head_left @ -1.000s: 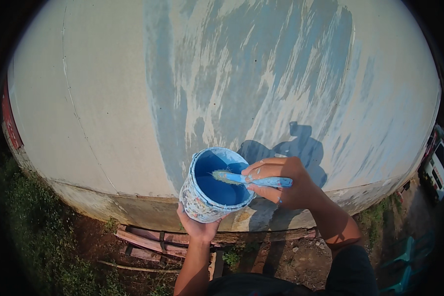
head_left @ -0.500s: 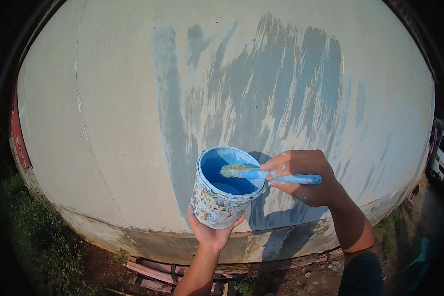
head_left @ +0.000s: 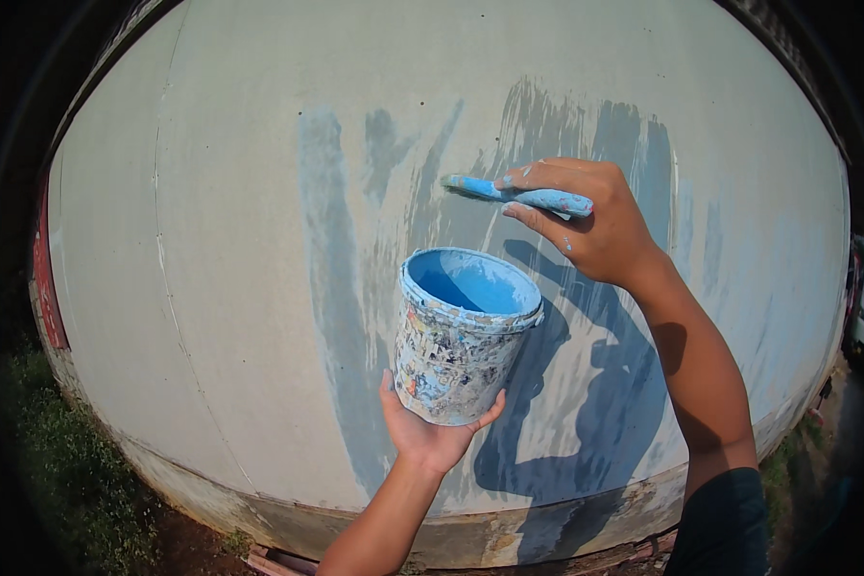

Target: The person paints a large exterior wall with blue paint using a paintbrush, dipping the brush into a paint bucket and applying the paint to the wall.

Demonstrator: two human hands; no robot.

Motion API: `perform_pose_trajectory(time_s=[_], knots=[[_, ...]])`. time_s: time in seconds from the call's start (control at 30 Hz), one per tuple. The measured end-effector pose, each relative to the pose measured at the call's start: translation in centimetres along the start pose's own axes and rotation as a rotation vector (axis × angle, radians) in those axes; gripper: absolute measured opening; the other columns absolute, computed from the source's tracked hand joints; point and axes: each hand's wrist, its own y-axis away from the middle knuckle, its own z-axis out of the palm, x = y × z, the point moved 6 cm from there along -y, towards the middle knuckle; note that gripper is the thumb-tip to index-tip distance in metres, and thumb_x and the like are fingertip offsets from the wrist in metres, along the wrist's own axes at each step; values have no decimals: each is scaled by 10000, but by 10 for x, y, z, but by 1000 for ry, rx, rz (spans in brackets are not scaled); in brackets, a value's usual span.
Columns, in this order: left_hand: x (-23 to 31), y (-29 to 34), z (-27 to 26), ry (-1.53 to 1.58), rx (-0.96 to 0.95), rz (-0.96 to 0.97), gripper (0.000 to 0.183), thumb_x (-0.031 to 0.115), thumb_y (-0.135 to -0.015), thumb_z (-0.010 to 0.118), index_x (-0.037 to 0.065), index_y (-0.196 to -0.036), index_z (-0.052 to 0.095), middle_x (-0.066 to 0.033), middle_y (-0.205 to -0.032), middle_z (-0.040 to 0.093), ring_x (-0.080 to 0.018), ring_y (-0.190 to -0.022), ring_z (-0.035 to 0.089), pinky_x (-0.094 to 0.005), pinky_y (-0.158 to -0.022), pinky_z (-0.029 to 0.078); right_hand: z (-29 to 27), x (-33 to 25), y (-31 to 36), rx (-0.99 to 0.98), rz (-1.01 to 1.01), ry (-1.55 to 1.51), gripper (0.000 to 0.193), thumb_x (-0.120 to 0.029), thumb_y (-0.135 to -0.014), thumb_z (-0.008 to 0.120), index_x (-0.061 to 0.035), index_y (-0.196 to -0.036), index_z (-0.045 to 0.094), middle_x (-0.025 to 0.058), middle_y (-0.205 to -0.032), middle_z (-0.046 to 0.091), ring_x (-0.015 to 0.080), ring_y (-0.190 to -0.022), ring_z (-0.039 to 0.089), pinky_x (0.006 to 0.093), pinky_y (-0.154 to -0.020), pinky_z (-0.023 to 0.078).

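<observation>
In my left hand (head_left: 435, 437) rests a paint-splattered bucket (head_left: 461, 360), held from beneath with the fingers around its base. Blue paint coats its inner wall, and the opening tilts toward me. Up and to the right of the bucket, my right hand (head_left: 581, 211) pinches a paintbrush (head_left: 547, 200) by its blue-smeared handle. The brush lies nearly level, its bristles (head_left: 454, 187) pointing left, in front of the wall (head_left: 240, 240). Whether the bristles touch the wall I cannot tell. Grey-blue strokes (head_left: 326, 202) streak the wall behind both hands.
A seam runs down the wall at the left. Along the wall's foot is a bare concrete base (head_left: 355, 528), with reddish planks (head_left: 283, 562) on the ground below. Green plants (head_left: 77, 461) grow at the lower left. Shadows of my arms and the bucket fall on the wall.
My right hand has lifted the paintbrush out of the bucket's mouth and up toward the painted patch. The bucket has risen slightly and shifted right in my left hand.
</observation>
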Motion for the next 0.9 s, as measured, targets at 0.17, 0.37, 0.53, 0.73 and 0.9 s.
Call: perform_pose_trajectory(time_s=[0.17,0.37,0.53,0.73,0.9], knots=[[7,-37,14,-31,-29,30,812,728,-1035,274,244,-1680,366,-170,-1708,373,-448,-1515,420,-742,-1124,416,10,100,-69,94,-116,223,237,-112,-926,856,-63,-1155,821,162,-1068,820,303,-888,788,385,-818,629],[19,-47,-5,-41,-54,75,884,747,-1017,311,190,-1703,339,-248,-1710,327,-528,-1481,399,-707,-1145,416,49,168,-69,48,-184,498,339,-33,-876,857,-88,-1207,807,158,-1025,812,324,-890,781,405,-800,627],[36,-33,-22,-57,-1,191,908,752,-1006,333,177,-1708,326,-265,-1703,322,-536,-1470,400,-701,-1134,429,71,112,-35,-353,-117,288,299,-34,-850,821,-53,-1148,818,200,-1041,806,344,-903,780,408,-859,625],[31,-38,-22,-2,-12,187,918,752,-1006,356,182,-1723,290,-259,-1716,293,-552,-1472,387,-701,-1137,424,14,142,-92,-148,152,297,200,-86,-866,791,-35,-1054,839,216,-1054,805,358,-913,779,413,-905,624],[27,-39,-24,-22,33,192,914,782,-1006,298,215,-1723,288,-232,-1725,302,-528,-1491,387,-730,-1129,408,-8,177,-127,92,-54,608,214,-64,-931,808,-90,-1142,831,166,-1103,817,321,-964,792,408,-899,646]])
